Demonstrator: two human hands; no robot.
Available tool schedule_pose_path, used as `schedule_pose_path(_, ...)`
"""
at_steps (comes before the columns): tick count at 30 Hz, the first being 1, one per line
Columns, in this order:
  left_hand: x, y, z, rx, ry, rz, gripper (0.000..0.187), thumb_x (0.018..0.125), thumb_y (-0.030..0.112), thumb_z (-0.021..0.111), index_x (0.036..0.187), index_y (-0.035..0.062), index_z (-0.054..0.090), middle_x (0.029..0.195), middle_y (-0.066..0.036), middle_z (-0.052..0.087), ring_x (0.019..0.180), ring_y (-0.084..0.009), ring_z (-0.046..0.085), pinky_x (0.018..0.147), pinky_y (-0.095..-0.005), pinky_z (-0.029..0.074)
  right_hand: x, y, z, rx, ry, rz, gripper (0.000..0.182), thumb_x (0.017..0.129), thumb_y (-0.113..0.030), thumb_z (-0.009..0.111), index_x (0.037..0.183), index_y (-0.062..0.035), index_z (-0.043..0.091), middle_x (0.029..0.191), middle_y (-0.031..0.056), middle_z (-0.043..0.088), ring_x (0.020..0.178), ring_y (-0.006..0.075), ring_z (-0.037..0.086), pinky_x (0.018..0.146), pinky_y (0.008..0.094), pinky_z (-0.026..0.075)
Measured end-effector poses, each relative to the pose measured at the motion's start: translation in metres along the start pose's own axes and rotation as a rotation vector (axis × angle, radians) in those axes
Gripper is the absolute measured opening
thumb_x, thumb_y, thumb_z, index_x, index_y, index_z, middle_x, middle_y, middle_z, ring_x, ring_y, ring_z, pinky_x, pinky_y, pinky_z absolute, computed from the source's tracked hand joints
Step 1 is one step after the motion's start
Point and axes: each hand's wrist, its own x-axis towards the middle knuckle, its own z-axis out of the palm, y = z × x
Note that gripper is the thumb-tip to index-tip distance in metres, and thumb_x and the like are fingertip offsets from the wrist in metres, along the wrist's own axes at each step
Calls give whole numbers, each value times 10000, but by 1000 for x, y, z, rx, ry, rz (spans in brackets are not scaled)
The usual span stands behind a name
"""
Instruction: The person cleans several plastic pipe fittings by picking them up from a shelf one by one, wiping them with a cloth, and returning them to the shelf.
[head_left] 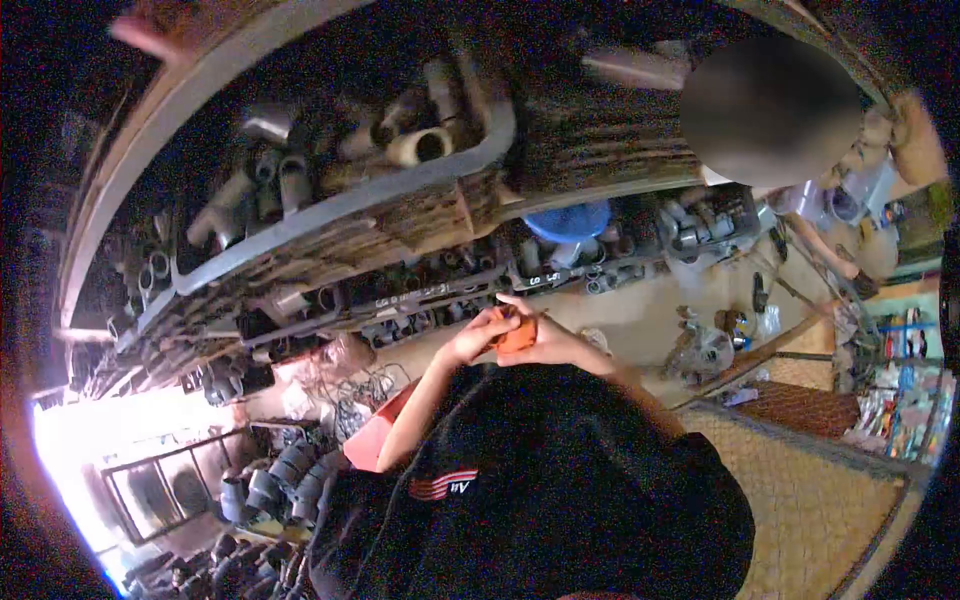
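In the middle of the head view, my two hands meet in front of my black shirt (590, 460). Between them is a small orange thing (517, 336), whose kind I cannot make out. My left hand (472, 338) comes in from the left, its fingers closed on the orange thing's near side. Around its other side is my right hand (556, 345), with the fingers bent. Both sets of fingertips are small and partly hidden by the thing.
Shelves of grey pipe fittings (295, 185) curve above my hands. A blue basin (568, 220) sits among bins of fittings. A pink object (372, 440) is by my left forearm. Large grey fittings (275, 485) stand lower left. Another person is at the upper right.
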Motion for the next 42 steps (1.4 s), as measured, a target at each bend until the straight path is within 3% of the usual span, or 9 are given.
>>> schedule_pose_path(6, -22, 131, 78, 1229, 205, 442, 283, 831, 280, 638, 1019, 73, 680, 1247, -178, 514, 1133, -340, 501, 974, -421, 389, -39, -9, -74, 510, 422, 23, 510, 703, 1, 600, 1205, -66, 539, 1161, 52, 579, 1054, 181, 564, 927, 321, 453)
schedule_pose_path(10, 27, 144, 101, 1030, 441, 602, 181, 787, 180, 637, 845, 12, 671, 820, -159, 636, 784, -303, 625, 718, -363, 493, -107, 25, -150, 1135, 794, -171, 298, 784, -156, 599, 1060, -50, 563, 1080, 71, 588, 979, 174, 584, 836, 312, 491)
schedule_pose_path(12, 54, 151, 134, 970, 403, 464, 202, 803, 202, 628, 855, 8, 649, 807, -161, 642, 768, -307, 629, 710, -373, 486, -164, 41, -283, 641, 549, -206, 242, 786, -192, 604, 981, -53, 566, 1031, 62, 588, 914, 171, 581, 788, 304, 495)
schedule_pose_path(15, 120, 152, 189, 1088, 248, 391, 206, 842, 266, 608, 825, 61, 612, 749, -131, 631, 710, -276, 640, 639, -378, 483, -189, -14, -318, -381, 1275, -278, 108, 779, -163, 525, 805, -61, 547, 825, 59, 562, 746, 205, 558, 722, 294, 466)
schedule_pose_path(19, 264, 131, 248, 1460, 417, 356, 205, 778, 277, 561, 849, 107, 649, 901, -135, 641, 861, -350, 622, 726, -449, 514, -221, -27, -335, -381, 1688, -476, 141, 800, -171, 482, 849, -54, 543, 835, 79, 537, 778, 210, 537, 784, 325, 449)
schedule_pose_path(22, 366, 99, 242, 2025, 619, 89, 484, 780, 326, 556, 1209, 104, 537, 1299, -72, 523, 1269, -266, 403, 1047, -456, 310, -247, -15, -361, -31, 1552, -402, 168, 780, -169, 517, 902, -55, 539, 876, 80, 544, 810, 211, 540, 800, 325, 450)
schedule_pose_path(28, 416, 76, 215, 2141, 476, -289, 389, 847, 354, 435, 1145, 151, 577, 1358, -74, 455, 1299, -271, 351, 1063, -465, 266, -275, -3, -396, 374, 1044, -143, 293, 741, -167, 587, 1007, -57, 531, 958, 83, 558, 873, 212, 547, 832, 325, 450)
schedule_pose_path(37, 326, 108, 254, 1293, 869, 532, 525, 802, 309, 675, 1217, 32, 509, 1115, -200, 577, 1112, -365, 494, 937, -431, 409, -254, -39, -410, 643, 769, -293, 523, 682, -163, 692, 1165, -59, 519, 1082, 88, 578, 968, 214, 557, 880, 325, 452)
schedule_pose_path(42, 276, 88, 321, 513, 624, 739, 499, 871, 118, 496, 1339, 12, 360, 1222, -144, 520, 1150, -244, 506, 974, -347, 401, -166, -54, -370, -523, 612, -221, 628, 662, -148, 748, 1237, -55, 514, 1133, 87, 599, 994, 195, 578, 884, 310, 465)
